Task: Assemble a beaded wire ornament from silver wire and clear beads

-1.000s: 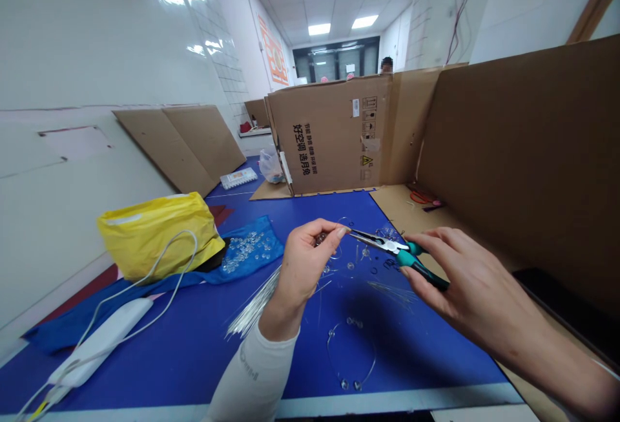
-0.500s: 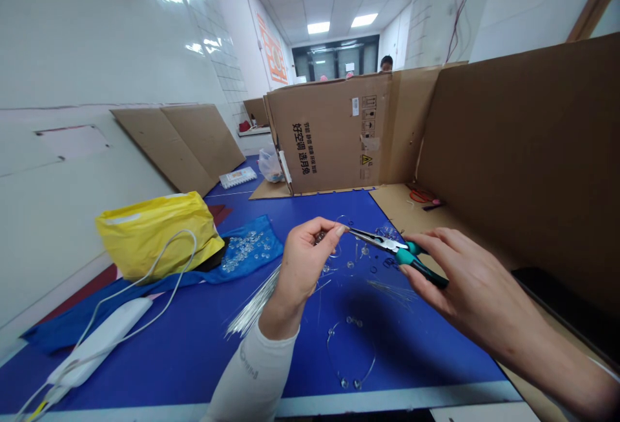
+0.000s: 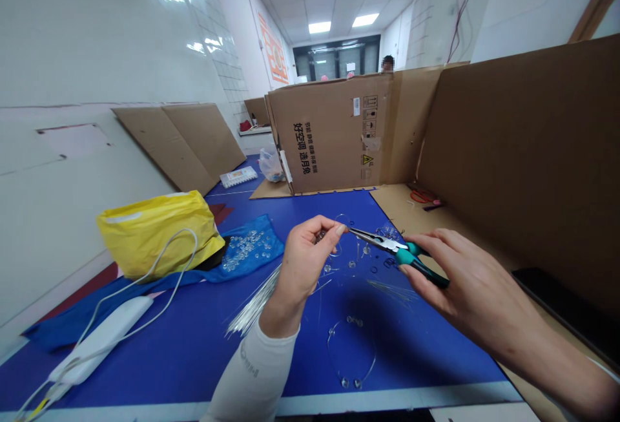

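My left hand (image 3: 307, 254) is closed, thumb and forefinger pinching a thin wire loop (image 3: 341, 216) that carries clear beads. The fingers partly cover the loop. My right hand (image 3: 458, 270) is wrapped around the green-and-black handles of long-nose pliers (image 3: 387, 243). The pliers' tips meet the wire right at my left fingertips; whether they grip it is too small to tell. Below, on the blue table, lies a beaded wire ring (image 3: 357, 383) with clear beads spaced in groups. A bundle of straight silver wires (image 3: 252, 305) rests beside my left wrist.
Clear beads (image 3: 247, 249) are spread on a blue cloth (image 3: 274, 238) at left, near a yellow bag (image 3: 159, 234) and a white power strip (image 3: 104, 338) with its cable. Cardboard panels (image 3: 334, 144) stand behind and at right. Red-handled scissors (image 3: 421, 196) lie on cardboard.
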Motion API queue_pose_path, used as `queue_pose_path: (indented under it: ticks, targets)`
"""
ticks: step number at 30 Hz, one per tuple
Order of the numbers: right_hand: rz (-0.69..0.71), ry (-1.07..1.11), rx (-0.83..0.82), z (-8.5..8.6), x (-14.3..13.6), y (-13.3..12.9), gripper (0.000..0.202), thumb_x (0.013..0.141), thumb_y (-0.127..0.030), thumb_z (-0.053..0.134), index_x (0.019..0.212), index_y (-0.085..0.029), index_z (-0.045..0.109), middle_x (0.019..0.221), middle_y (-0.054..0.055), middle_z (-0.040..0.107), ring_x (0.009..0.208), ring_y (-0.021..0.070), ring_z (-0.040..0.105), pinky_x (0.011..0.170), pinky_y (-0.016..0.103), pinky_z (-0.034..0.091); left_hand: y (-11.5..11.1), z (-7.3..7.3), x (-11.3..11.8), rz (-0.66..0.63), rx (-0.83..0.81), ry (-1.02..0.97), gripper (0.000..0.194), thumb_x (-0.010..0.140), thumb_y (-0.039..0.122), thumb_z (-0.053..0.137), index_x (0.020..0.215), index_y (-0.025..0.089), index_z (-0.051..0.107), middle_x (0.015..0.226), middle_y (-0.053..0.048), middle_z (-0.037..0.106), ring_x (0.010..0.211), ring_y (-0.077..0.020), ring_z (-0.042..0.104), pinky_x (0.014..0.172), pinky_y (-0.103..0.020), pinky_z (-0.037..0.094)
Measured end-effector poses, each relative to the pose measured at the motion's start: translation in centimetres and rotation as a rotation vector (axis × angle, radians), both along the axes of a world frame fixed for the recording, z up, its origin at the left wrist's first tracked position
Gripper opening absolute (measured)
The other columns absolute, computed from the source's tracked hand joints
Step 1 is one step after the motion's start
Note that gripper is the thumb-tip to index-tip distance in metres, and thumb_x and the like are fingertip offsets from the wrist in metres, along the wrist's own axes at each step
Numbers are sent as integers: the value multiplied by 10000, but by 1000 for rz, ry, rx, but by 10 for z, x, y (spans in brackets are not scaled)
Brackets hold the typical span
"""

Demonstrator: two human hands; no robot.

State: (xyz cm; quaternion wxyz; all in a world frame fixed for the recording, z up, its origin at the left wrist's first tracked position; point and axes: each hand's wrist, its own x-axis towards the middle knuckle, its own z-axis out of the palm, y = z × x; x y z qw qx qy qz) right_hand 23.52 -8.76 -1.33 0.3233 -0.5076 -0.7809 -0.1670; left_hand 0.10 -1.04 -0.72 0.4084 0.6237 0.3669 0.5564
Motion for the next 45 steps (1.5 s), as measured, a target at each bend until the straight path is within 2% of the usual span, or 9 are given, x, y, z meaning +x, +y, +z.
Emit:
queue_pose_path:
  ticks: [18,33,40,45]
  targets:
    - [36,43,-25,1,1,0,364,1009,-450,491,1165,-156,639,1032,143,708,887,275,710,719,399,563,1,4,1,-55,-75,-109,165,759,342,801,792,180,796,670,-7,661,561,-90,504,546,-226,402]
    - [27,58,-29,-1,-3,0,344,1011,-437,492,1136,-154,642,999,131,700,848,266,707,713,393,561,2,-1,2,-8,-3,-68,180,800,362,776,812,183,779,661,2,633,581,-95,506,556,-221,428]
    - [59,153,-161,0,-2,1,311,1002,-430,505,1132,-193,661,979,110,707,819,239,701,694,362,561,0,5,4,-64,-118,-147,206,753,370,803,800,171,772,638,12,621,529,-81,500,530,-225,399]
    - [81,214,-229,0,-2,4,301,999,-433,512,1100,-204,680,960,102,715,798,229,698,674,351,562,0,5,2,-84,-139,-95,247,782,411,783,847,172,785,608,20,593,524,-92,516,528,-233,408]
